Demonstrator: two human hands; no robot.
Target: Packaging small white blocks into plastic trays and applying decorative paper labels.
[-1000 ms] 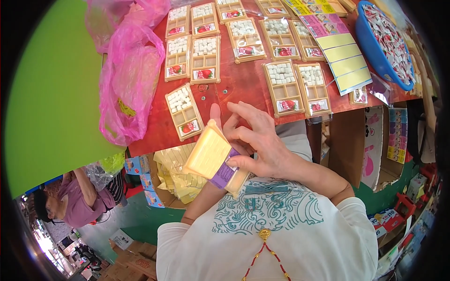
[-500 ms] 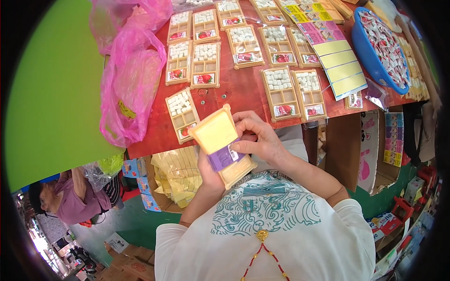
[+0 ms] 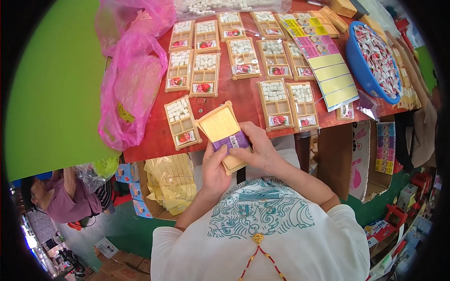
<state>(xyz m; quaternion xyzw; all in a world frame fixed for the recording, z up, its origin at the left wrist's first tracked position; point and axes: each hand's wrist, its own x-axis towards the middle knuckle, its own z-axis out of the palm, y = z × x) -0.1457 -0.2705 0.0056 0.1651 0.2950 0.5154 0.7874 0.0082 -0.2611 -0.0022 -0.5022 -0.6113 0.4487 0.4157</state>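
1. Head view: one pale-yellow tray (image 3: pixel 219 122), tilted, flat face toward the camera, held between both hands at the near edge of the red table (image 3: pixel 239 96); far side hidden.
2. One purple band (image 3: pixel 224 141), barcode on front, across the tray's middle; whether closed behind, cannot tell.
3. Left hand (image 3: pixel 214 172): closed on the tray's lower left side; thumb on the band's lower edge, other fingers mostly hidden behind.
4. Right hand (image 3: pixel 261 147): closed at the right side; thumb reaching over the band's lower edge, other fingers bent, tips out of sight.
5. Step in hand, as judged: settling the band flat on the tray.
6. Needed next, as judged: even thumb pressure, firm backing from behind, band kept square to the tray edges.
7. Beside it, at left: one filled compartment tray (image 3: pixel 182 122), white cubes and strawberry-printed packet inside; similar trays in rows beyond.
8. Farther right: yellow-and-pink label sheet (image 3: pixel 333 77), blue basin (image 3: pixel 360 75) of wrapped packets.
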